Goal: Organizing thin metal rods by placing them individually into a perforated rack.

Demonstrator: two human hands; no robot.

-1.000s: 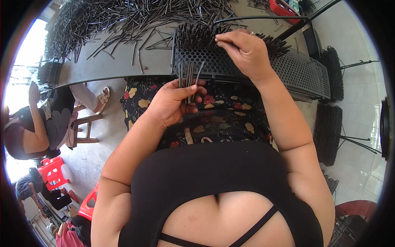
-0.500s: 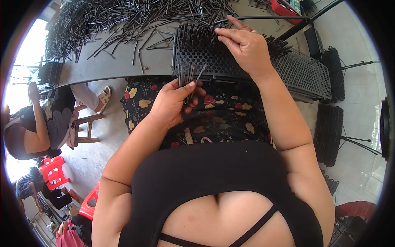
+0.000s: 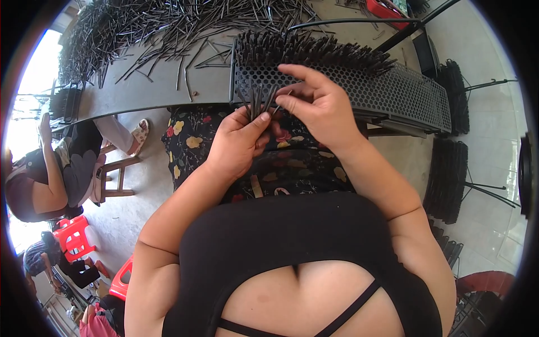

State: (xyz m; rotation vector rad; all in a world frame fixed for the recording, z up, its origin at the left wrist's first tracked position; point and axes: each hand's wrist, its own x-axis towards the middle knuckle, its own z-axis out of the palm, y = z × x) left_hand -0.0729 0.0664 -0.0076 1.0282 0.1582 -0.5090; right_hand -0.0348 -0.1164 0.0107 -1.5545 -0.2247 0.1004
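Observation:
Low in front of the table edge, my left hand point(image 3: 238, 143) is closed around a bundle of thin dark sticks point(image 3: 257, 101), their ends fanning upward above the thumb. My right hand point(image 3: 323, 106) has its thumb and a bent finger at the right side of that bundle, pinching what looks like one thin dark stick; the index finger stretches out above. Just beyond stands a black perforated metal rack point(image 3: 258, 81), its holes in rows. Many dark sticks point(image 3: 309, 51) stand upright, packed close together, along the rack's far part.
A large heap of loose dark sticks point(image 3: 168, 28) covers the back left of the grey table point(image 3: 135, 92). A black bar point(image 3: 353, 21) crosses above the rack. Racks of dark pieces point(image 3: 446, 182) stand at the right. Another person point(image 3: 50, 168) sits at the left, near red stools point(image 3: 74, 235).
My right hand has come down and toward me from the upright sticks in the rack to the bundle. My left hand, still holding the bundle, has barely moved.

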